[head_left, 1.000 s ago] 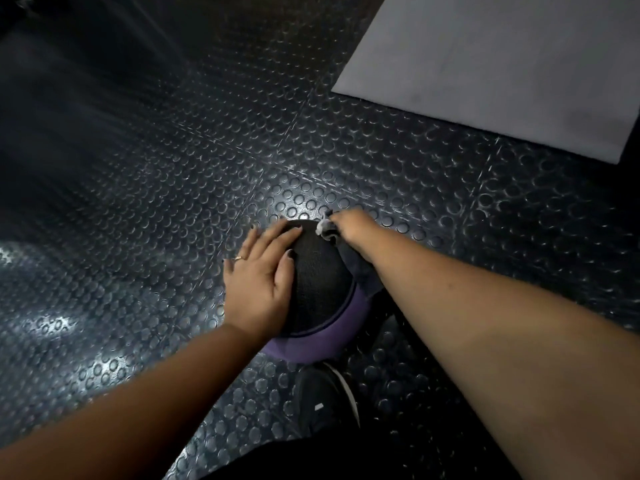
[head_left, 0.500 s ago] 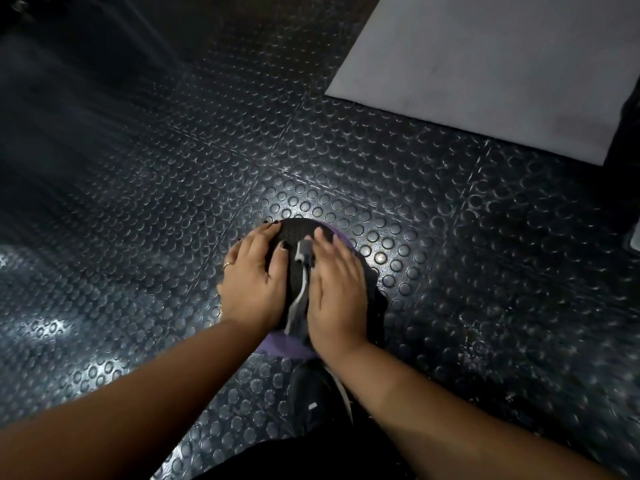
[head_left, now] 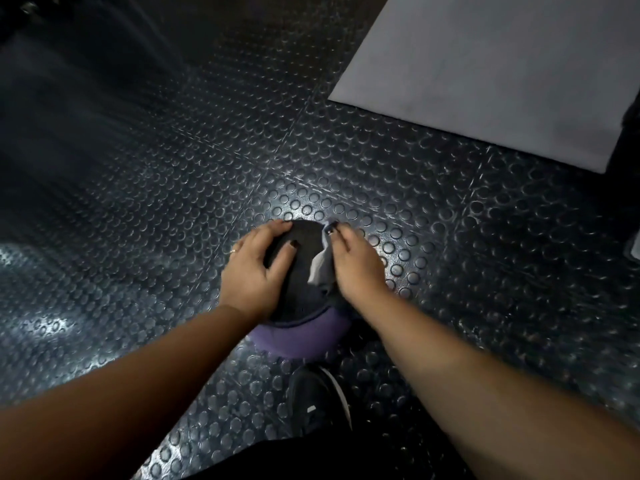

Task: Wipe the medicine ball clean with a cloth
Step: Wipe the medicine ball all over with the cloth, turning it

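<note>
A black and purple medicine ball (head_left: 300, 299) sits on the studded rubber floor, low in the middle of the view. My left hand (head_left: 258, 270) rests spread on the ball's left side, thumb across the black top. My right hand (head_left: 356, 265) lies on the ball's right side and presses a grey cloth (head_left: 320, 268) against it, with the cloth bunched under the fingers and its pale edge sticking out toward the middle. The far side of the ball is hidden by both hands.
A grey exercise mat (head_left: 502, 71) lies on the floor at the upper right. My dark shoe (head_left: 318, 400) stands just in front of the ball. Dark studded floor tiles (head_left: 138, 202) spread all around, with glare patches at the left.
My right hand has slid with the cloth from the top middle of the ball out to its right side. The left hand has stayed on the left side, its thumb now spread wider.
</note>
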The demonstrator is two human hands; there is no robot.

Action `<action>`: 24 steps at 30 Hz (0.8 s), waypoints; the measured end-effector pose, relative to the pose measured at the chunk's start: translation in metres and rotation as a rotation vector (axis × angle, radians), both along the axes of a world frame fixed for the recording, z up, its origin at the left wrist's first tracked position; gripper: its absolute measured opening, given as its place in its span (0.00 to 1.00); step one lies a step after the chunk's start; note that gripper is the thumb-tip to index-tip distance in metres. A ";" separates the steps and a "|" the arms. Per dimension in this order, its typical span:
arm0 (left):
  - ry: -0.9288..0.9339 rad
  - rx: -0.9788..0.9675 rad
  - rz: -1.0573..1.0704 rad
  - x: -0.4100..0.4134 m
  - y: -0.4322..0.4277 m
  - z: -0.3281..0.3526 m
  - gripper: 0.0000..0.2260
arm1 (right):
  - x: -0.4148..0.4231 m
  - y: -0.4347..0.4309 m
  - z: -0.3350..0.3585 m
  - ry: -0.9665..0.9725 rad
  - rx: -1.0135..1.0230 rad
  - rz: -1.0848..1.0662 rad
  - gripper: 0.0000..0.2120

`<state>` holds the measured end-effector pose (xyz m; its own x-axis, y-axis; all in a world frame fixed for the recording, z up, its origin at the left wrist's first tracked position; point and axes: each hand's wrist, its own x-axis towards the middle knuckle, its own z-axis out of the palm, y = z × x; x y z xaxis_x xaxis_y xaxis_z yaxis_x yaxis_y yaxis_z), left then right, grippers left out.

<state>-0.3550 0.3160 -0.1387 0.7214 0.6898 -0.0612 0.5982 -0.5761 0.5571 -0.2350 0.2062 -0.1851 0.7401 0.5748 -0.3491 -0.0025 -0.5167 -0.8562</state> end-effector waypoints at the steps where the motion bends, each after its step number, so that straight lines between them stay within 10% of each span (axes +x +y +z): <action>1: -0.010 -0.052 0.093 0.003 0.003 0.000 0.17 | -0.021 -0.007 0.010 -0.149 0.076 0.006 0.17; 8: -0.008 -0.233 0.596 0.014 0.016 0.001 0.15 | -0.092 -0.082 0.012 -0.162 0.507 0.225 0.23; 11: -0.016 -0.276 0.651 0.009 0.029 0.000 0.17 | -0.070 -0.103 0.011 0.161 0.464 -0.202 0.22; 15: -0.013 -0.290 0.673 0.001 0.035 -0.001 0.17 | -0.019 -0.095 0.021 0.012 0.339 -0.361 0.21; 19: 0.020 -0.265 0.621 0.002 0.031 0.001 0.18 | -0.026 -0.049 0.046 -0.208 0.480 -0.064 0.22; 24: -0.009 -0.165 0.425 -0.008 0.014 -0.002 0.24 | -0.049 -0.015 0.025 -0.531 0.160 0.411 0.23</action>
<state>-0.3629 0.3300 -0.1410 0.3772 0.9064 -0.1899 0.7572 -0.1838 0.6267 -0.2837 0.1915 -0.1602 0.4980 0.8598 0.1129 0.6071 -0.2527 -0.7533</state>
